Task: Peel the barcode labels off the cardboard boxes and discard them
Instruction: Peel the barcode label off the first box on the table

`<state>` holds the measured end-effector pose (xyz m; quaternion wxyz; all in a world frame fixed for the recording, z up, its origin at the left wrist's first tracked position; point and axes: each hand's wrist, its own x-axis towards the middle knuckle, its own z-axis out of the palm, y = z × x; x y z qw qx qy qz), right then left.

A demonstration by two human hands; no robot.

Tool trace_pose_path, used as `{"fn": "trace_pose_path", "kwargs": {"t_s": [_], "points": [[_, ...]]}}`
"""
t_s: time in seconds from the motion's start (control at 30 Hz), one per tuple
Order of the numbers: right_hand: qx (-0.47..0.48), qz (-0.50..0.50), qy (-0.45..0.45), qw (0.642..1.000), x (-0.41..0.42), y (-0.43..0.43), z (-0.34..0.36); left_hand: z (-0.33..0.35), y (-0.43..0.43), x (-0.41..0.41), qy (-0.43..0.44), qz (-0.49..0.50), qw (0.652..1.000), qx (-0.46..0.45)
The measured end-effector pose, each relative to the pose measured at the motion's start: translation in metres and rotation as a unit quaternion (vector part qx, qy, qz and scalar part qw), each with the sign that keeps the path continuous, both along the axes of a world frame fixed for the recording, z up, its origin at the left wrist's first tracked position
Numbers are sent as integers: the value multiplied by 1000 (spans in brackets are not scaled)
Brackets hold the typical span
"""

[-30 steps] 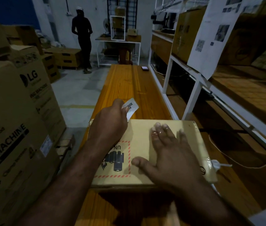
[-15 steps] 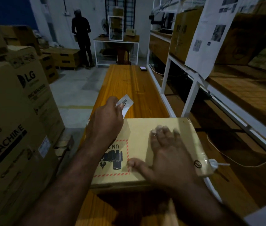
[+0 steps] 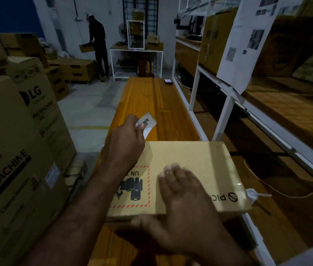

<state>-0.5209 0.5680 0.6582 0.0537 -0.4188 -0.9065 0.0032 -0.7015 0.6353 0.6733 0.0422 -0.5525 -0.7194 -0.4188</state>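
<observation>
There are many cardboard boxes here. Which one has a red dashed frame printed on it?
The flat box on the orange table, under the right hand. The tall boxes stacked at the left show black lettering and no red frame.

We see a dim room with a cold, bluish cast, and the frame's corners sink almost to black. The far wall [image 3: 65,35] and the orange desk [image 3: 151,100] catch the most light, and the barcode label [image 3: 149,122] is the whitest patch. A small glare spot shines on the cardboard box [image 3: 199,156] at its right edge. Our right hand [image 3: 186,204] is smeared with blur, its fingertips ghosted; our left hand [image 3: 126,143] is sharper. A dark shadow lies under the box's near edge. Wide-angle distortion bows the shelf frame [image 3: 226,112] and the big cartons [image 3: 17,141].
</observation>
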Motion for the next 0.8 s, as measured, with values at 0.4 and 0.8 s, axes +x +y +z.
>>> {"fn": "trace_pose_path", "kwargs": {"t_s": [0.4,0.8], "points": [[-40,-37,9,998,-6,23,11,1,1,0,-6,-18,1000,-22],[-38,-5,27,999,-2,14,9,0,0,-3,-21,-27,999,3]]}}
